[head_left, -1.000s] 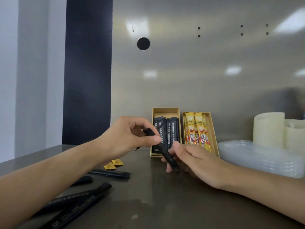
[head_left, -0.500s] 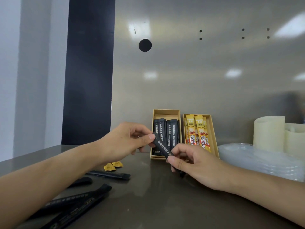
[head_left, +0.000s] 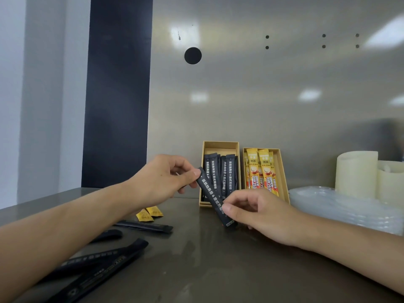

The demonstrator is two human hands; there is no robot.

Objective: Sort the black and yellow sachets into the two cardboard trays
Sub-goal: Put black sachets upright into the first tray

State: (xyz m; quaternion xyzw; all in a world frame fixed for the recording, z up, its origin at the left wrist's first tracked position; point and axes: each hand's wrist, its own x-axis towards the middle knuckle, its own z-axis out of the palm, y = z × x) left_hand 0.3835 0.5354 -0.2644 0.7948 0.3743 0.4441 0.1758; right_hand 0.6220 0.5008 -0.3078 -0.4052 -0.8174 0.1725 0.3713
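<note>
black sachet (head_left: 213,194) pinched by left hand (head_left: 162,180) and right hand (head_left: 259,212).

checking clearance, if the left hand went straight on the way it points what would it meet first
Likely the left cardboard tray of black sachets; the left hand, pinching the held sachet, points toward it. Depth unclear.

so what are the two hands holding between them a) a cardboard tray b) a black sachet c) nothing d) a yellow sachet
b: the left hand pinches the upper end of one black sachet and the right hand pinches its lower end
</note>
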